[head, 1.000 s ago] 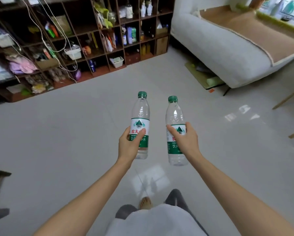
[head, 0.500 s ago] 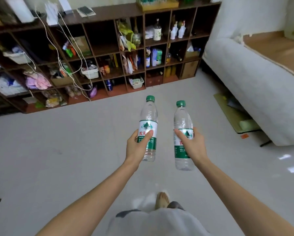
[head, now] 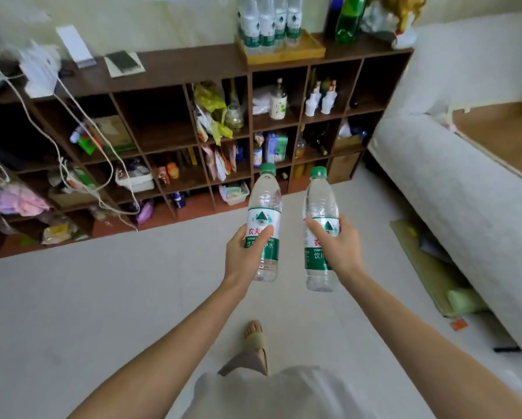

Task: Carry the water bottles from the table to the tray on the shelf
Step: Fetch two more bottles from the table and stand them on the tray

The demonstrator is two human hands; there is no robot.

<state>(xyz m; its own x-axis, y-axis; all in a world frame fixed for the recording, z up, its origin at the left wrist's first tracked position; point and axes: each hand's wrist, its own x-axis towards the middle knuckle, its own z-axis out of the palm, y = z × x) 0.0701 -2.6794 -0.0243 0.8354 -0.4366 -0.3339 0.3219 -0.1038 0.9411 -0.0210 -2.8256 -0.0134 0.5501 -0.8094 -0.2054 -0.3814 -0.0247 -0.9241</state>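
My left hand (head: 244,253) grips one clear water bottle (head: 265,204) with a green cap and green-white label, held upright in front of me. My right hand (head: 338,246) grips a second, matching bottle (head: 319,201), also upright, a little to the right. Ahead, a wooden tray (head: 308,51) sits on top of the dark brown shelf (head: 187,66). Several water bottles (head: 267,22) of the same kind stand in the tray's left part.
The shelf's cubbies are packed with bags, bottles and boxes. White cables (head: 72,140) hang down its left side. A green glass bottle (head: 349,16) stands right of the tray. A white sofa (head: 453,189) lines the right; bare floor (head: 102,297) lies between me and the shelf.
The view has risen and the shelf has come closer, so its top with the tray now shows. Both hands still hold their bottles the same way.
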